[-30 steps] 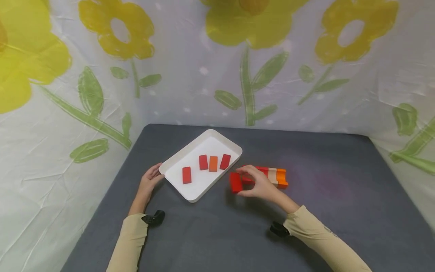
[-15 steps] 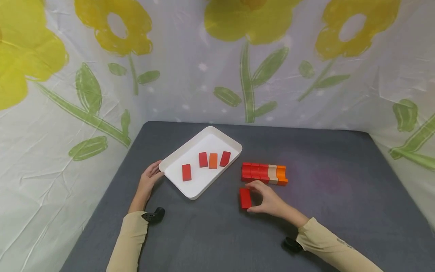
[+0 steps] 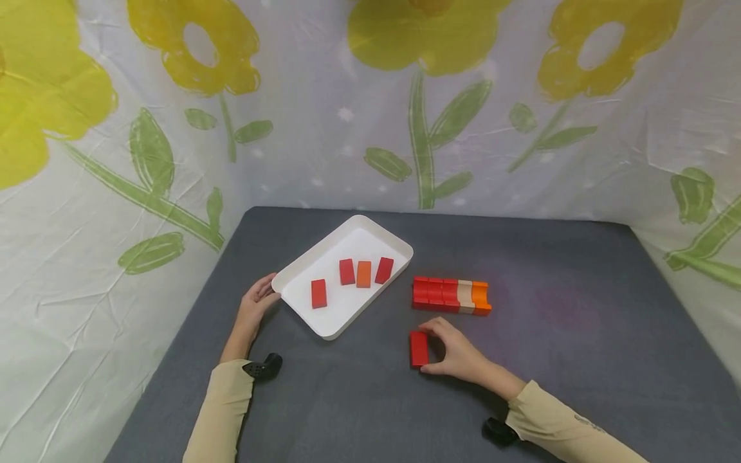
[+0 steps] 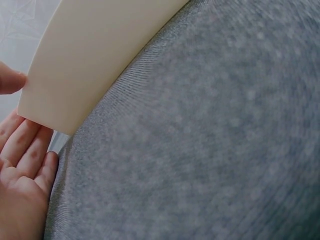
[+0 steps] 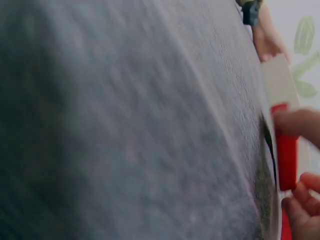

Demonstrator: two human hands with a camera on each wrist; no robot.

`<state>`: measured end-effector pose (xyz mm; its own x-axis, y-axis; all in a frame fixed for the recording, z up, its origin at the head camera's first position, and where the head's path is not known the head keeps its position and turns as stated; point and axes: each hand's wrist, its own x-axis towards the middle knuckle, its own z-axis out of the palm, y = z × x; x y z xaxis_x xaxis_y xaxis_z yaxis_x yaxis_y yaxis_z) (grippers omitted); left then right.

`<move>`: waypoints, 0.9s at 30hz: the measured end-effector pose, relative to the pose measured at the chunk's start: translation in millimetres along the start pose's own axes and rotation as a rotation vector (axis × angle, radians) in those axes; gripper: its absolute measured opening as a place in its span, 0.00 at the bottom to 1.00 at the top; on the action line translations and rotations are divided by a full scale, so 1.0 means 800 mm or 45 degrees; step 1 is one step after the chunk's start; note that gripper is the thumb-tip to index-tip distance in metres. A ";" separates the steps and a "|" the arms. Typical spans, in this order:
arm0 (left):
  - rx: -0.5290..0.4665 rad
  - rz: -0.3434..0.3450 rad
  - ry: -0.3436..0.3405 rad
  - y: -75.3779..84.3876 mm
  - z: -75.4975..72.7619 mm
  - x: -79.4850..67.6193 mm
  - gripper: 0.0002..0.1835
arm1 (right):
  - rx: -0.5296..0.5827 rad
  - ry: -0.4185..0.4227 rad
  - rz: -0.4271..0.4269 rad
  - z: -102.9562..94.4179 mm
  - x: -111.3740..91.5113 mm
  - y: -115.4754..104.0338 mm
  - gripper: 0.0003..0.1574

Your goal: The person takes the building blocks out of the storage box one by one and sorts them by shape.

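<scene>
In the head view my right hand (image 3: 460, 355) pinches a red block (image 3: 419, 349) by its two short ends, thumb at the near end and fingers at the far one. The block is close over the dark table, in front of a row of notched blocks (image 3: 435, 294): three red, one beige, one orange. The right wrist view shows the red block (image 5: 287, 162) between thumb and fingers. My left hand (image 3: 255, 307) holds a corner of the white tray (image 3: 315, 253). In the left wrist view the thumb (image 4: 11, 81) meets the rim and the fingers (image 4: 30, 145) lie under the corner.
Inside the tray lie three red blocks (image 3: 319, 294) and one orange block (image 3: 363, 274). A dark grey cloth (image 3: 347, 411) covers the table. Behind it hangs a white curtain (image 3: 312, 128) with yellow flowers. Each wrist wears a black device (image 3: 263, 367).
My right hand has carried the red block from the left end of the row toward me and slightly right, uncovering the row. My left hand and the tray have stayed in place.
</scene>
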<state>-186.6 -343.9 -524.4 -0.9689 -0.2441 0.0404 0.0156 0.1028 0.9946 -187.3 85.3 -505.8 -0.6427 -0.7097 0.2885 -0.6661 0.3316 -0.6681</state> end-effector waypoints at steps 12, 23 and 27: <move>-0.019 0.002 -0.024 0.003 0.001 -0.001 0.27 | -0.072 -0.018 0.045 0.005 -0.003 -0.004 0.42; 0.024 -0.005 -0.021 0.001 -0.001 -0.001 0.27 | -0.079 -0.045 0.054 0.004 0.001 -0.011 0.43; 0.017 -0.001 -0.019 0.001 0.000 -0.001 0.27 | -0.082 -0.044 0.058 0.004 0.000 -0.012 0.43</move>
<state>-186.2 -343.5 -523.4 -0.9724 -0.2301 0.0380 0.0114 0.1158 0.9932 -179.5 79.9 -501.8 -0.6599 -0.7139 0.2343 -0.6603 0.4023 -0.6341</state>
